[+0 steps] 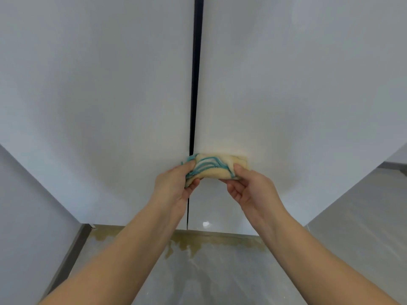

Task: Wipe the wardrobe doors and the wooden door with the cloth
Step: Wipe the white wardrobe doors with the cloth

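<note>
Currently the fingers (pixel 189 165) of the left hand (pixel 176 186) are pinching the nine o'clock end of a folded cream cloth with teal wavy stripes (pixel 212 167), while the right hand (pixel 246 188) is gripping its three o'clock end. The cloth is resting against the right glossy white wardrobe door (pixel 297 84), just beside the narrow dark vertical gap (pixel 196 84) at its nine o'clock. Toward six o'clock, a glossy grey floor (pixel 220 278) is showing a yellowish stain (pixel 220 239).
</note>
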The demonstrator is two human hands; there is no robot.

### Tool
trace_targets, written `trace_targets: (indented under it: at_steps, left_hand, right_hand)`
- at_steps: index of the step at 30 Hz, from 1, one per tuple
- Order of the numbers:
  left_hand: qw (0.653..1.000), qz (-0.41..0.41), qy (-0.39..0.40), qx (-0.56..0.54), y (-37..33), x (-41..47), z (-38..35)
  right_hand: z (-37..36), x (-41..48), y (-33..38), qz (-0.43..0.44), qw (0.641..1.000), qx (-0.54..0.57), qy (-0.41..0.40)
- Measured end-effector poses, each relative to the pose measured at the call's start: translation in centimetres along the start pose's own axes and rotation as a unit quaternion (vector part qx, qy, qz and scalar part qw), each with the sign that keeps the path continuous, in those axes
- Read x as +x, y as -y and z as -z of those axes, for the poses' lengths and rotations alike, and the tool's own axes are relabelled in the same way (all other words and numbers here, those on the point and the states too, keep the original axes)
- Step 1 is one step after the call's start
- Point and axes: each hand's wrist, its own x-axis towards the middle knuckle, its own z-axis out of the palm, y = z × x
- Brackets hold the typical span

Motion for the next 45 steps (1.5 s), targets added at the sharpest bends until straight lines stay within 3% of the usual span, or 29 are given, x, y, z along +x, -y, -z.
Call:
trace_targets:
  at_steps: [4, 8, 11, 18, 26, 35, 40, 45]
  left_hand:
    - [0.999, 0.009, 0.029, -0.038, -0.1, -1.3, -1.2]
    - [0.998, 0.031, 0.062, -0.012, 2.1, -1.6, -0.2]
    - [0.990, 0.094, 0.081, 0.064, 5.2, -0.9, 1.6]
    - [0.963, 0.188, 0.001, 0.190, 16.1, 4.2, 6.2]
    - [0.932, 0.276, -0.084, 0.221, 23.9, 11.8, 10.1]
    - [0.946, 0.232, -0.182, 0.132, 26.0, 15.8, 9.2]
    - [0.952, 0.204, -0.182, 0.135, 24.2, 14.2, 7.6]
    - [0.965, 0.164, -0.144, 0.145, 20.2, 11.2, 5.5]
  right_hand:
    - [-0.3, -1.4, 1.8, 0.054, 0.998, -0.019, 0.033]
    - [2.0, -1.9, 0.2, 0.034, 0.998, -0.023, 0.044]
    - [5.0, -1.0, -2.8, -0.012, 0.999, -0.033, 0.016]
    - [12.3, 3.7, -11.5, -0.216, 0.973, -0.071, -0.042]
    - [16.6, 10.7, -21.3, -0.295, 0.936, -0.149, -0.119]
    - [15.7, 14.0, -23.0, -0.271, 0.934, -0.090, -0.215]
    - [14.9, 13.1, -20.9, -0.240, 0.935, -0.079, -0.247]
    - [13.4, 10.8, -16.3, -0.204, 0.950, -0.092, -0.220]
